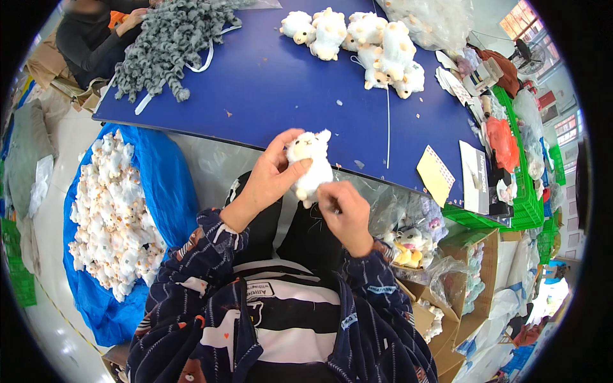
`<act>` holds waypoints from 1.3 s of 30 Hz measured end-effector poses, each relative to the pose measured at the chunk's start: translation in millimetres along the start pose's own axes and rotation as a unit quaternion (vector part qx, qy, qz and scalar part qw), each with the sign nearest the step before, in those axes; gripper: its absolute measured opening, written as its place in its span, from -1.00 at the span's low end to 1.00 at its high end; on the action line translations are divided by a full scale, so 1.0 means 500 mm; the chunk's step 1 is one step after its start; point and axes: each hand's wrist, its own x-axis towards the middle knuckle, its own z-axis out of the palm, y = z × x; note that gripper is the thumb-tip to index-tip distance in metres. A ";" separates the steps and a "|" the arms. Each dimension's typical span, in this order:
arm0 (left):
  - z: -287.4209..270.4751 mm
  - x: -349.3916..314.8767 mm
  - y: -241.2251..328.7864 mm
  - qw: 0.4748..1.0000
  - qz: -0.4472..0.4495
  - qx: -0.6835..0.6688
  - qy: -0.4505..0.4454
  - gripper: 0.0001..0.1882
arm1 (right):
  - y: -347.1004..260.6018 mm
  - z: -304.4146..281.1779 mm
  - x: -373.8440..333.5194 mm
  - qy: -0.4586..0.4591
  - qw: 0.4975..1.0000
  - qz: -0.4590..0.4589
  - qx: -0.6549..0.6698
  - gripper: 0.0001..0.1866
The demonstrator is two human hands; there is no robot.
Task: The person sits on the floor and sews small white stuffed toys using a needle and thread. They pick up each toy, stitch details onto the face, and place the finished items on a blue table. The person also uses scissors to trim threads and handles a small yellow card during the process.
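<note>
A small white plush animal (310, 167) with little ears and cream feet is held upright over the table's near edge. My left hand (271, 179) is closed round its upper body, thumb across the front. Close beside the toy's lower right side is my right hand (346, 214), its fingers curled in and slightly blurred. Whatever those fingers may pinch is too small or hidden to make out. Several similar plush toys (329, 35) lie in a group at the far side of the blue table (274, 89).
A blue sack (169, 172) full of white plush pieces stands at left. Grey curly strips (169, 48) are heaped at far left, beside another person (92, 48). Yellow card (436, 175), green crates (527, 191) and a cardboard box (476, 274) are at right.
</note>
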 end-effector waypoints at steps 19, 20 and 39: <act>-0.021 0.002 0.038 0.926 0.193 0.321 0.044 -0.82 | 0.023 -0.026 0.020 -0.027 0.993 0.078 0.081 -0.69; -0.024 0.004 0.038 0.931 0.181 0.316 0.036 -0.82 | 0.031 -0.012 0.008 -0.032 0.996 0.041 0.072 -0.59; -0.034 -0.036 0.038 0.872 0.284 0.398 0.021 -0.66 | 0.050 0.028 0.009 -0.008 0.999 -0.034 -0.021 -0.72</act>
